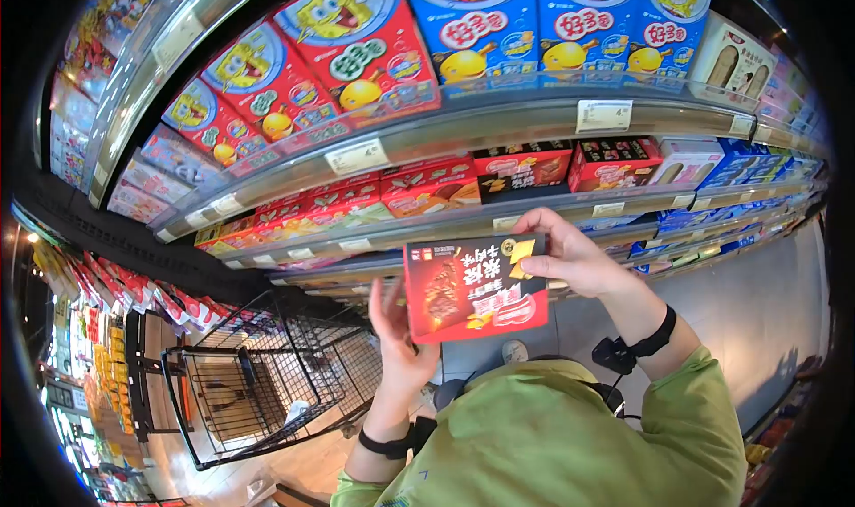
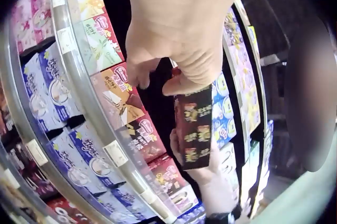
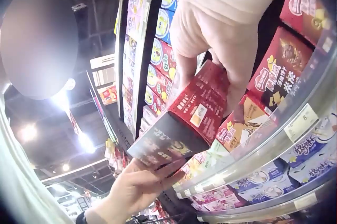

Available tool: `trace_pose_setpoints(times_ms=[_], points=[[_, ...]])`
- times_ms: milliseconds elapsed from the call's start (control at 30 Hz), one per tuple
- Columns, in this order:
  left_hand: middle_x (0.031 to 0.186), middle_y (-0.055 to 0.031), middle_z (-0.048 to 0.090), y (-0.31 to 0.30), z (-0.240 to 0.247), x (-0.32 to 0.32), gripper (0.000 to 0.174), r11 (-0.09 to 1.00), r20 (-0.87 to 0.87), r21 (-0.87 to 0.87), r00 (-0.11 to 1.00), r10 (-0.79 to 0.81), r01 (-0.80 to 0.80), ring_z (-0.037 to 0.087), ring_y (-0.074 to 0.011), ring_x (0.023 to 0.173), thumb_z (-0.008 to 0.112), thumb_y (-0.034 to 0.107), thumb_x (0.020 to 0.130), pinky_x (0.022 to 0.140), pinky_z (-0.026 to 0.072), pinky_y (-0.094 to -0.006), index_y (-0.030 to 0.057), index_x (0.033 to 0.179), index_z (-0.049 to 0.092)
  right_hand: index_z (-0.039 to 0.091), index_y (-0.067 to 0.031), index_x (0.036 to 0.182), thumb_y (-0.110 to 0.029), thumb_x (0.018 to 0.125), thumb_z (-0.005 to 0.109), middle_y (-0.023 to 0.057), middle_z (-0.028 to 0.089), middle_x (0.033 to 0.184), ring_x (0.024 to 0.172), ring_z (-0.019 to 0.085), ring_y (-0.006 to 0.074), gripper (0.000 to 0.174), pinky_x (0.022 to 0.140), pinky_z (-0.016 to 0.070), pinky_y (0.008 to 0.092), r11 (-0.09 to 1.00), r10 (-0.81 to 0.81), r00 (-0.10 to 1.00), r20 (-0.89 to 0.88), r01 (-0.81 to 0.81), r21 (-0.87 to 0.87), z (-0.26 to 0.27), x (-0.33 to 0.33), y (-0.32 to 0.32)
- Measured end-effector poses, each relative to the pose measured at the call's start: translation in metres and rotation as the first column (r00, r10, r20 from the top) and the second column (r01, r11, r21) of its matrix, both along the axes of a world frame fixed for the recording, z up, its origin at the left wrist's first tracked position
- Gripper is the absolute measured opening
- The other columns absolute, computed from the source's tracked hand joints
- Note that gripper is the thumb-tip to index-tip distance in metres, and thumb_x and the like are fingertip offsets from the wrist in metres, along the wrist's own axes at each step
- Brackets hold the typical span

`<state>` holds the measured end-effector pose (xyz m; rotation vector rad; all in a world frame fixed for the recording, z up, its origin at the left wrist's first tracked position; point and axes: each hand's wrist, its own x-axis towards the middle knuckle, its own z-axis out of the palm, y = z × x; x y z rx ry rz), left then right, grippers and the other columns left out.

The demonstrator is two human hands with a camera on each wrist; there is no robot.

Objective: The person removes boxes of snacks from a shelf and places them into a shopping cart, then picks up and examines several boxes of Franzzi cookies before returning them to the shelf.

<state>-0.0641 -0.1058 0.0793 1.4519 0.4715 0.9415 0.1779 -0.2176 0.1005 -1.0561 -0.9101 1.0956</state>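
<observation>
A red and black biscuit box (image 1: 476, 284), its printing upside down in the head view, is held in front of the shelf. My right hand (image 1: 570, 256) grips its right end, thumb on the printed front and the other fingers at the back edge. At the opposite end is my left hand (image 1: 405, 347), its fingers loosely extended beside the box's left edge. The right wrist view shows the left hand (image 3: 139, 184) against the box's dark side (image 3: 163, 142). In the left wrist view, a gap separates its nearer digits, one of which touches the box (image 2: 194, 124).
Red and blue cartoon snack boxes (image 1: 476, 30) line the upper shelf. Below them stand red biscuit boxes (image 1: 432, 186) behind a clear lip with price tags (image 1: 356, 156). A black wire shopping cart (image 1: 267, 378) stands at the left on the floor, beside a display of packets (image 1: 116, 373).
</observation>
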Motion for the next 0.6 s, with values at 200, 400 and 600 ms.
trace_pose_setpoints(times_ms=[200,400,600], points=[[0.119,-0.0091,0.056,-0.019,-0.023,0.015,0.068,0.880,-0.064,-0.391,0.946,-0.318,0.269,0.056,-0.0205,0.110,0.073,0.005,0.078,0.095,0.0445,-0.0351,0.0035,0.134,0.035,0.035,-0.0096,0.110,-0.001,0.080,0.070,0.0026,0.043,0.107,0.102,0.050,0.0114,0.048,0.085,0.0472,0.0273,0.996,-0.028,0.995,-0.099,0.036,0.084,-0.012,-0.023,-0.004],[0.099,-0.0086,0.063,-0.009,0.046,0.033,0.037,0.993,-0.361,-0.051,0.925,-0.114,0.102,0.062,-0.0161,0.085,0.074,0.003,0.074,0.073,0.0506,-0.0283,0.0022,0.107,0.057,0.037,-0.0081,0.122,-0.014,0.069,0.081,0.0133,0.044,0.114,0.112,0.046,0.0239,0.070,0.096,0.0396,0.0401,0.930,-0.352,0.746,0.565,0.210,0.302,-0.011,0.007,-0.027],[0.090,-0.0112,0.061,-0.019,0.067,0.065,0.050,0.620,-0.623,0.680,0.755,0.206,0.392,0.058,-0.0333,0.087,0.076,0.001,0.055,0.075,0.0479,-0.0418,0.0054,0.103,0.059,0.049,-0.0082,0.123,-0.025,0.060,0.081,0.0091,0.047,0.119,0.113,0.046,0.0301,0.072,0.098,0.0353,0.0479,0.908,-0.418,0.085,0.905,-0.006,0.420,0.035,0.003,-0.045]])
